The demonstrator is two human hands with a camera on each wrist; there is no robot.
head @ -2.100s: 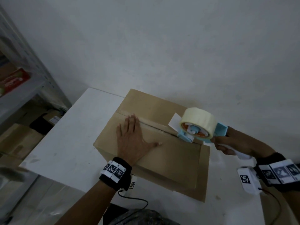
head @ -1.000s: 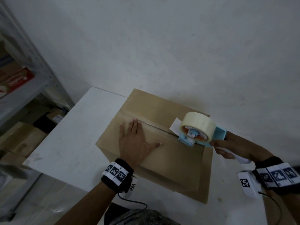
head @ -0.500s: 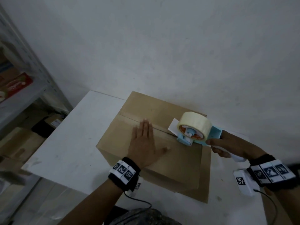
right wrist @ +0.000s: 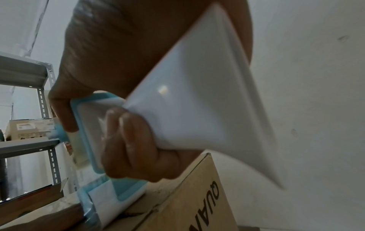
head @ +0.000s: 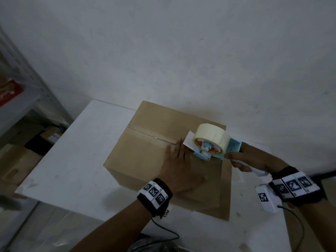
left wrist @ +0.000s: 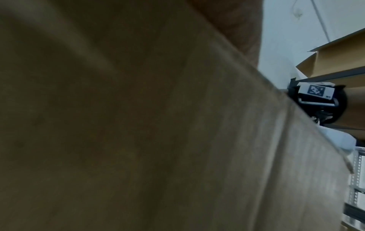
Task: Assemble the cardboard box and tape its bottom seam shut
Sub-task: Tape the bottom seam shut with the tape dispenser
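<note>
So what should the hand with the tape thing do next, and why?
Probably pull the tape dispenser back along the seam. The right hand grips its handle at the box's right end, the left hand presses the flap flat, and the seam looks bare.

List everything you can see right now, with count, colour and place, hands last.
cardboard box: one, brown, flaps closed, on the table
tape dispenser: one, light blue with a white handle and a pale roll, on the box's seam near its right end
table: one, white, against the wall
metal shelving: one, grey, left of the table, holding cartons
left hand: flat on the box beside the dispenser
right hand: grips the dispenser handle
</note>
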